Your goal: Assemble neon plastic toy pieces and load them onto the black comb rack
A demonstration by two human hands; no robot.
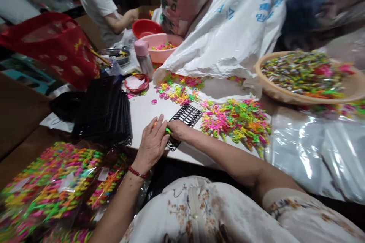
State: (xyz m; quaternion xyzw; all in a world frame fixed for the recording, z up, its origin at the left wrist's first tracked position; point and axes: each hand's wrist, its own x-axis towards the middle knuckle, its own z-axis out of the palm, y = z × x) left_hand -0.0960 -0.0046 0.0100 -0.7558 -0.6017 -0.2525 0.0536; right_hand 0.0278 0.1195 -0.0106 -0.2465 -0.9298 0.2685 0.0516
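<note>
My left hand [152, 142] lies with its fingers stretched out at the left end of a black plastic grid rack [185, 115] on the white table. A bit of orange shows by its fingers. My right hand [179, 130] is closed over the rack, its fingertips against a small bright green plastic piece [168, 131] between the two hands. The fingertips are partly hidden. To the right of the rack spreads a loose pile of colourful small plastic pieces [236, 119], pink, green, yellow and orange.
Stacked black racks [102, 114] stand at left. Bagged colourful pieces [54, 178] lie lower left. A white sack [228, 26] spills pieces behind the table. A wide basin [264, 83] and clear plastic bags [296, 148] are at right. Near a steel flask [145, 64], another person's arm [119, 22] reaches out.
</note>
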